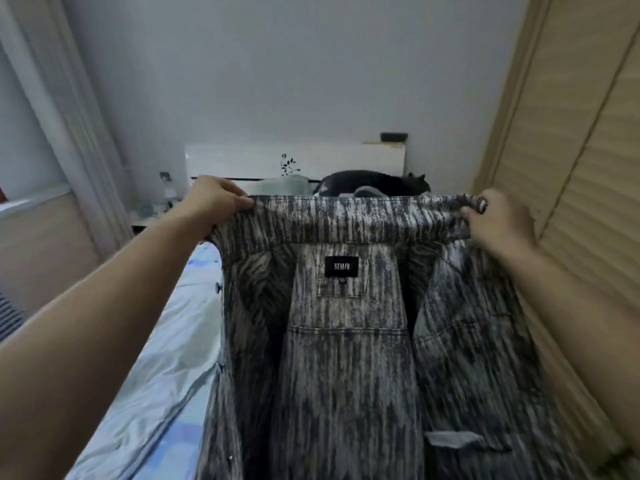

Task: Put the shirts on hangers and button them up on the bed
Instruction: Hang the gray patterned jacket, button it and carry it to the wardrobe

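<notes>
So, using the shirt [346, 341] as the anchor since it fills most of the view: it's a grey-and-black streaky print shirt, held up in the air by its collar, hanging open so you see the inside of the back with a black label [341, 266] that reads "SEMIR" or close to it.

Far left of the shirt there's a pale curtain [69, 109], and below it a bit of striped fabric at the edge of the frame. Closer in, left of and under the shirt, is the bed [156, 368] with a light blue sheet.

The left hand [214, 199] has the left end of the collar, fingers curled over the top edge and pinching the fabric tight. A dark button [218, 288] shows on the shirt's left front edge, just below that hand.

Behind the shirt's top edge you can see a white headboard [294, 161] with a small flower decal, a small dark thing sitting on top of it, plus a pile of dark and light clothes [367, 185] up against it.

The right hand [495, 220] grips the right end of the collar the same way, fabric bunched in curled fingers. Right of the shirt is a wooden wardrobe [571, 168] with slatted doors.
</notes>
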